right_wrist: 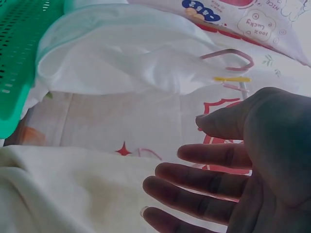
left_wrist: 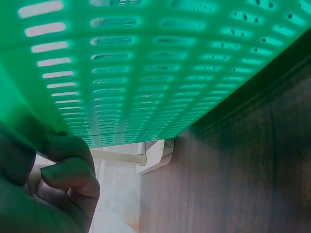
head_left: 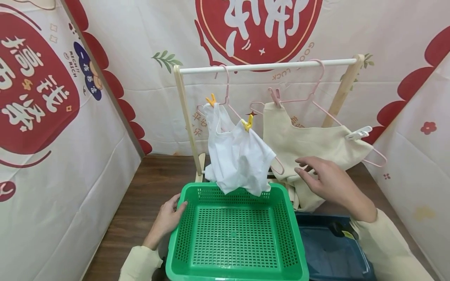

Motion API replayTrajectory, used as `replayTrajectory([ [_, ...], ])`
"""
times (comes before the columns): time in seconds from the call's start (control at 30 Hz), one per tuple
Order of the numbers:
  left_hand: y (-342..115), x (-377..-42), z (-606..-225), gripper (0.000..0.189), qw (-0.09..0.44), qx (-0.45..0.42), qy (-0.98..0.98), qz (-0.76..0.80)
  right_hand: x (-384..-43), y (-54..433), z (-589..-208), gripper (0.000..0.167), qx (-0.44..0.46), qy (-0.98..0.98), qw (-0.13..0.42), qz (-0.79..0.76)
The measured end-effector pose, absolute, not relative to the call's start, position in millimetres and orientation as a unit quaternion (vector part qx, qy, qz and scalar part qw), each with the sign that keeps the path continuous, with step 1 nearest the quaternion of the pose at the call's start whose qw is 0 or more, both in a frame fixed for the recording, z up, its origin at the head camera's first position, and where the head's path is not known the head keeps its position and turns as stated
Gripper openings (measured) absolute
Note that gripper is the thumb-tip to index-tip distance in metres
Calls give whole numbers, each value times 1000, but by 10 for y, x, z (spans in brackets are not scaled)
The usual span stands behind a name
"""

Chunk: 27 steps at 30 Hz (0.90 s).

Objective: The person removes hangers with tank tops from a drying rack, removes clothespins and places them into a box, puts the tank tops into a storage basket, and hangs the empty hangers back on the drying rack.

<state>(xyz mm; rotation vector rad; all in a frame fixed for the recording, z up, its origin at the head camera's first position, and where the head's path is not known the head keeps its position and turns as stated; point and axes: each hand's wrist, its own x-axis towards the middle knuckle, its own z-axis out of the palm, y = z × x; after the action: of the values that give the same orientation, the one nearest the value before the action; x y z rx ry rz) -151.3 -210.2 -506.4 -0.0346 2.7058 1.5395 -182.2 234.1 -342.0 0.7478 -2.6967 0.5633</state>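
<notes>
My left hand [head_left: 166,219] grips the left rim of a green plastic basket [head_left: 300,246], fingers curled at its edge in the left wrist view. The basket has perforated walls and nothing in it except the hem of a white garment [head_left: 233,156] hanging over its back rim. Yellow clothespins [head_left: 248,123] fasten that garment to a pink hanger [head_left: 227,84]. My right hand [head_left: 328,181] is in the air in front of a cream garment [head_left: 309,140], its fingers spread and holding nothing in the right wrist view.
A rack with a white rail [head_left: 267,67] and wooden posts [head_left: 187,121] carries both hangers. Below my right forearm sits a dark blue bin [head_left: 328,249]. Pink and white clothespins [head_left: 358,133] hold the cream garment. Printed cloth walls [head_left: 88,187] enclose the brown table [head_left: 140,195].
</notes>
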Motion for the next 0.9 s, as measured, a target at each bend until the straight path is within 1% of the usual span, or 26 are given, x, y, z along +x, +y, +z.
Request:
replayTrajectory([
  [0.33, -2094, -1499, -5075, 47, 18, -22, 866, 500, -1886, 2221, -3301, 25, 284, -917, 176, 216],
  [0.63, -2099, -1512, -5077, 48, 15, -23, 868, 496, -1943, 2031, -3137, 16, 302, -888, 249, 243],
  [0.73, -2098, -1513, -5081, 48, 15, -22, 868, 495, -1957, 1961, -3097, 17, 303, -884, 254, 249],
  [0.9, -2090, -1514, -5084, 47, 11, -19, 868, 496, -1962, 1844, -3031, 16, 297, -886, 244, 260],
])
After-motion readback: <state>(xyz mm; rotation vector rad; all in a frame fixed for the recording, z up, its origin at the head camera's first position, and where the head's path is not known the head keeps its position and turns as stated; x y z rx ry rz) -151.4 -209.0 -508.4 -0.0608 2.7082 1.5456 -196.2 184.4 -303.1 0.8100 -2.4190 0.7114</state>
